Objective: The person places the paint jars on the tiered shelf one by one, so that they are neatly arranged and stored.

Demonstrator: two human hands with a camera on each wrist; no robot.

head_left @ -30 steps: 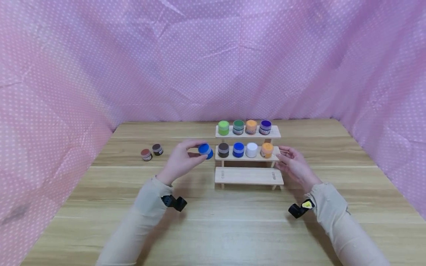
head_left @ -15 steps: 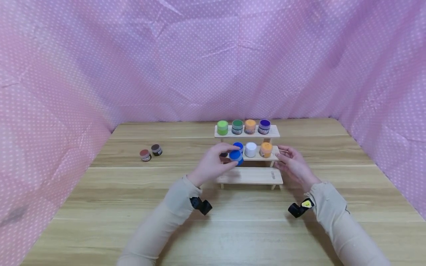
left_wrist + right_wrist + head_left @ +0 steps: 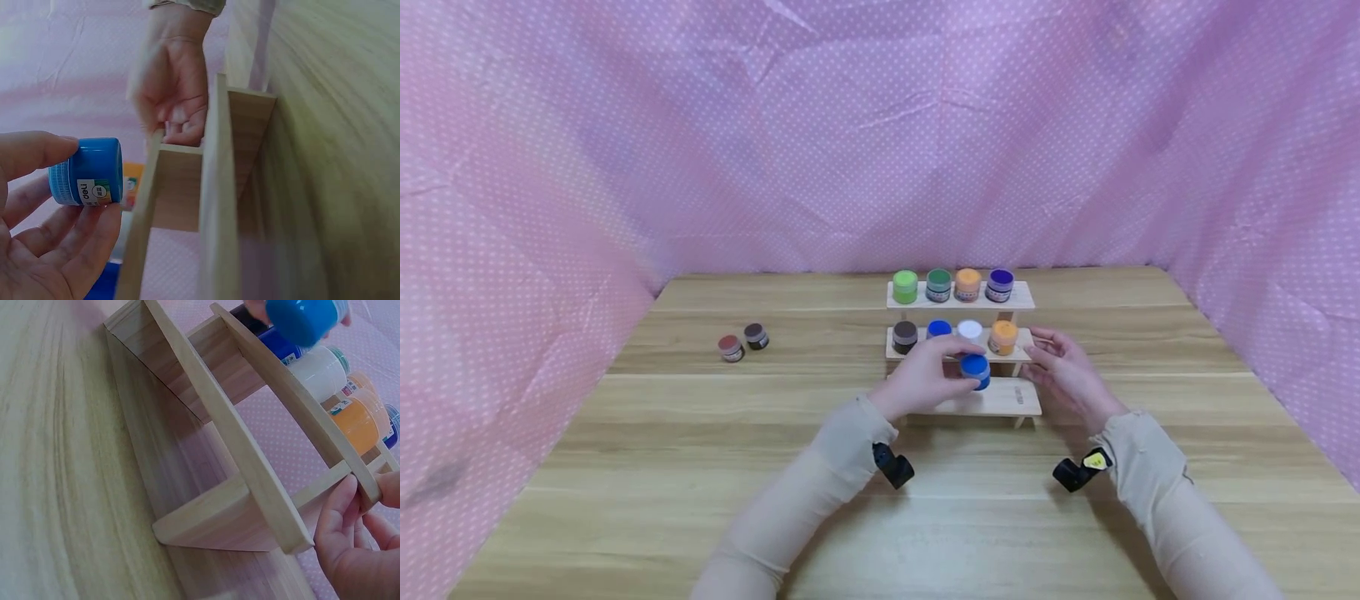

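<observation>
A blue paint jar [image 3: 975, 372] is held between the thumb and fingers of my left hand [image 3: 925, 382], above the lowest tier of a three-tier wooden rack [image 3: 1000, 403]. In the left wrist view the jar [image 3: 97, 172] is tilted on its side and shows a "deli" label. My right hand [image 3: 1067, 375] pinches the right end of the middle tier, as the right wrist view shows, where the fingers [image 3: 337, 522] lie under the board. On that tier stand a dark brown jar [image 3: 905, 337], a blue jar [image 3: 939, 328], a white jar [image 3: 970, 331] and an orange jar [image 3: 1003, 337].
The top tier bears a light green jar [image 3: 906, 287], a dark green jar [image 3: 938, 285], a pale orange jar [image 3: 967, 285] and a purple jar [image 3: 1000, 285]. A reddish-brown jar [image 3: 731, 348] and a dark jar [image 3: 756, 336] stand on the wooden table to the left.
My left hand has carried the blue jar rightward, from left of the rack to over the lowest tier's right half. The right hand stays at the rack's end.
</observation>
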